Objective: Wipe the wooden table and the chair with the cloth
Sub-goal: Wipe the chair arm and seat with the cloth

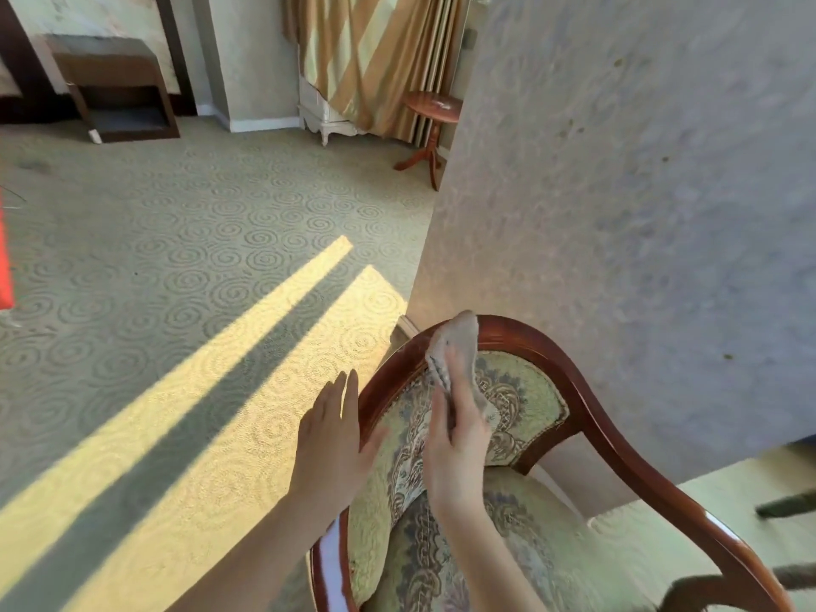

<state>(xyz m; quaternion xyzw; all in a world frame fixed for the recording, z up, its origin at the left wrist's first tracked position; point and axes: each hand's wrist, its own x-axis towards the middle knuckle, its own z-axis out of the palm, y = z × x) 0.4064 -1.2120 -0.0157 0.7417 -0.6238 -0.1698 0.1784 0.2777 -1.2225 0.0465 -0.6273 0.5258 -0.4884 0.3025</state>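
My right hand pinches the grey cloth against the armchair top rail at lower centre; the rail curves away down-right. My left hand, fingers flat and together, braces the frame's left edge.

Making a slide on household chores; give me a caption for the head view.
Right hand wipes the chair's wooden frame with a cloth; left hand steadies it.
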